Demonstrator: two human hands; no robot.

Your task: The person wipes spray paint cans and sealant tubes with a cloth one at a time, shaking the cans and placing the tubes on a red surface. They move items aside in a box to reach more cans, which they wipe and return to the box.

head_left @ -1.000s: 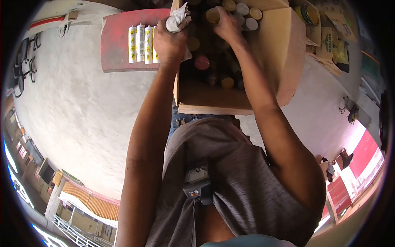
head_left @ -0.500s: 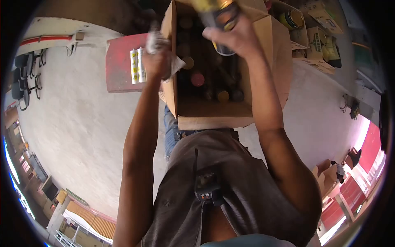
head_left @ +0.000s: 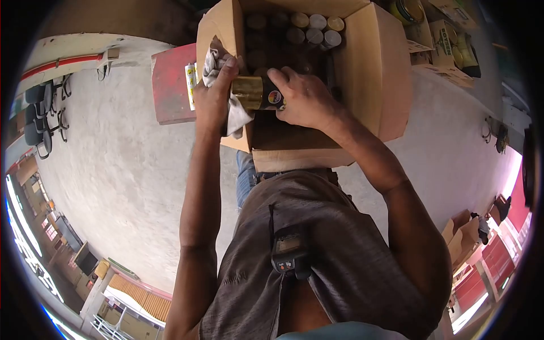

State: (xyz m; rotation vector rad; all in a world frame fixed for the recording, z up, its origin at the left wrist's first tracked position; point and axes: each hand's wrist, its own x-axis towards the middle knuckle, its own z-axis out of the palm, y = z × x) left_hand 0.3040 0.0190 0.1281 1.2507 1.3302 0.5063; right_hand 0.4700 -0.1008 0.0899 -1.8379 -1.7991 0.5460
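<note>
Over an open cardboard box (head_left: 362, 73), my right hand (head_left: 306, 101) grips a gold and black can (head_left: 248, 92) lying sideways, its fingers wrapped round the dark label. My left hand (head_left: 214, 97) is closed on a crumpled whitish cloth (head_left: 238, 120), which hangs below the fingers and also sticks up above them. The can's gold end meets the cloth at the left hand. Down in the box stand several round-topped cans (head_left: 315, 37), grouped toward the far right side. The near part of the box's inside lies in shadow.
Left of the box is a red surface (head_left: 173, 93) with white and yellow tubes (head_left: 191, 85) on it. More cartons (head_left: 443, 45) with containers stand at the far right. Dark chairs (head_left: 39, 116) line the left wall beyond the pale floor (head_left: 136, 170).
My right hand has brought the can down and left, from raised over the box to the cloth. My left hand has come slightly lower with the cloth still in it.
</note>
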